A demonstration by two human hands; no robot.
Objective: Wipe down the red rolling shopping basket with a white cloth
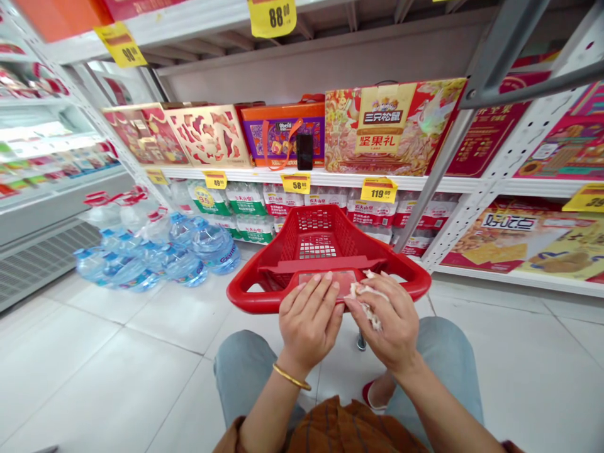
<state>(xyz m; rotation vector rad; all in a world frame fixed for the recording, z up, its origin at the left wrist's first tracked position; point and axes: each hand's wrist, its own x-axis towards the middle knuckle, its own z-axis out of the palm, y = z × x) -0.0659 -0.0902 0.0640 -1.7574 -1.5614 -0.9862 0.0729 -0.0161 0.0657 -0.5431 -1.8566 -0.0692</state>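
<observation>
A red plastic shopping cart (pixel 264 302) stands in front of me, its wide handle toward my body. My left hand (pixel 310 321) lies on the handle's flat centre panel (pixel 346 283), fingers stretched out and holding nothing. On the right side of that panel, my right hand (pixel 389 324) is closed around a crumpled whitish cloth (pixel 372 296), which pokes out between the fingers. The cart's basket (pixel 318 236) has perforated walls and points at the shelf.
Large blue-capped water bottles (pixel 179 251) stand on the floor at left, near a refrigerated case (pixel 42 251). Packs of bottled water (pixel 255 211) sit below the shelf of gift boxes (pixel 391 129). A black phone (pixel 304 152) stands upright at the shelf edge. A grey metal pole (pixel 436 176) rises at right.
</observation>
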